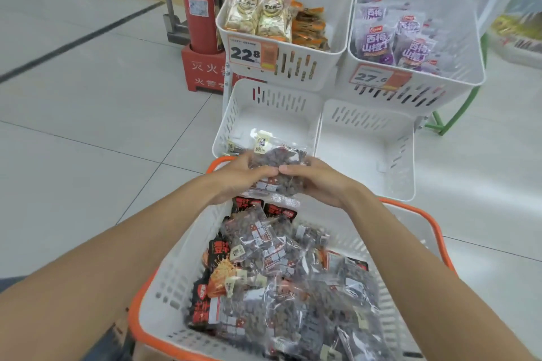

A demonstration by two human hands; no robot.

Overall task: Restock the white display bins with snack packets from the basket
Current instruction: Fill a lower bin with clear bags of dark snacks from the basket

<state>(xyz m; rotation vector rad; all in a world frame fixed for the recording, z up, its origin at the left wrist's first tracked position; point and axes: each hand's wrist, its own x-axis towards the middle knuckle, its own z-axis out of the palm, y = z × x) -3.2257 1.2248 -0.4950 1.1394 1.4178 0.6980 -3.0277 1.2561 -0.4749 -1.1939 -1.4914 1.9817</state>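
Pale tiled shop floor (88, 114), white bins stacked ahead. I had both hands, left (239, 177) and right (318, 182), in a closed grip on one clear packet of dark snacks (278, 167). Just beyond the grip sat the lower left bin (231, 117), nearly bare; beneath it, the basket (173, 267) brimmed. The slippery film could have slid loose and dropped back.

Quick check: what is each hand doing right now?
Left hand: closed on the clear snack packet.
Right hand: closed on the same packet.
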